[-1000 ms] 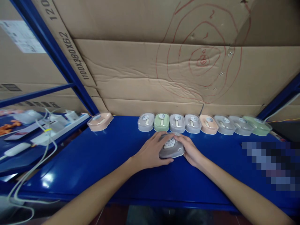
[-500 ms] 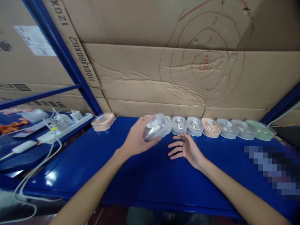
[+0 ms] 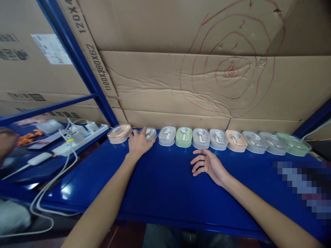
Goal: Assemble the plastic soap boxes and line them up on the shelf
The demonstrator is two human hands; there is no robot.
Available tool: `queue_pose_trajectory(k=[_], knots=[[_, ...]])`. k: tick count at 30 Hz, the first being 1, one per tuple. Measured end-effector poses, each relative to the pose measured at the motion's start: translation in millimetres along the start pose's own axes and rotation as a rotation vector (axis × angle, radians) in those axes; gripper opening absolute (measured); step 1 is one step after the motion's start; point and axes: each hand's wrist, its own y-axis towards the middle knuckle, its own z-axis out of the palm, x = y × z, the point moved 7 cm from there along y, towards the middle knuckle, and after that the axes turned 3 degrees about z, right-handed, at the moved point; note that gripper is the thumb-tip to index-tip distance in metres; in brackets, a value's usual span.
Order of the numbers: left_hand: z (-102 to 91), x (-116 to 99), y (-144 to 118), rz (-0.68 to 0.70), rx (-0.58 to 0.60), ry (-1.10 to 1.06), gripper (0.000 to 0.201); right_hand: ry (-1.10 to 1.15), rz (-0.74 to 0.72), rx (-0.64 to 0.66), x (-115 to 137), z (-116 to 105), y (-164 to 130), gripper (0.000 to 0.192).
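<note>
My left hand (image 3: 139, 143) is curled over a grey plastic box with a clear lid (image 3: 152, 132), which sits on the blue tabletop (image 3: 165, 193) and is partly hidden by my fingers. Left of it is a peach box (image 3: 119, 133) of the same kind. To its right a row of like boxes runs along the cardboard, among them a grey one (image 3: 167, 136), a green one (image 3: 183, 137) and another grey one (image 3: 201, 138). My right hand (image 3: 210, 165) hangs open just in front of that last box, fingers loosely spread and holding nothing.
Behind the boxes stands a cardboard wall (image 3: 155, 75) with red rings drawn on it. A white power strip (image 3: 77, 141) with plugs and cables lies at the left, near a phone (image 3: 48, 139). Another person's hand (image 3: 6, 143) shows at the left edge. Blue posts frame both sides.
My left hand has carried the grey box leftward and down onto the table beside the peach box. My right hand has stayed about where it was. Another person's hand has appeared at left.
</note>
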Motion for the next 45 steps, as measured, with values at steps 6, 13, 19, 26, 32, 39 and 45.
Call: queue_pose_trajectory(k=[6,13,19,26,32,39,45], knots=[[-2.2,7.5,8.0,-0.028,0.024,-0.14,0.084,-0.008,-0.009,0.015,-0.3,0.2,0.2,0.039],[2.4,16.0,9.8,0.087,0.184,-0.145,0.074,-0.02,-0.012,0.034,-1.9,0.2,0.7,0.039],[8.3,-9.9,-1.6,0.191,0.152,-0.066,0.085,-0.037,-0.014,0.036,-1.8,-0.2,0.8,0.039],[11.6,-3.3,8.2,0.123,0.161,-0.189,0.095,-0.04,-0.02,0.056,-0.3,1.2,-0.5,0.038],[-13.5,47.3,21.2,-0.095,-0.162,-0.203,0.078,-0.055,-0.028,0.052,-0.5,1.0,-1.2,0.038],[-6.6,86.3,12.5,-0.352,-0.122,-0.081,0.086,-0.057,-0.033,0.06,-1.5,1.6,-0.8,0.038],[-10.0,99.8,13.6,-0.453,-0.165,-0.071,0.105,-0.061,-0.041,0.064,-1.0,2.5,-0.9,0.037]])
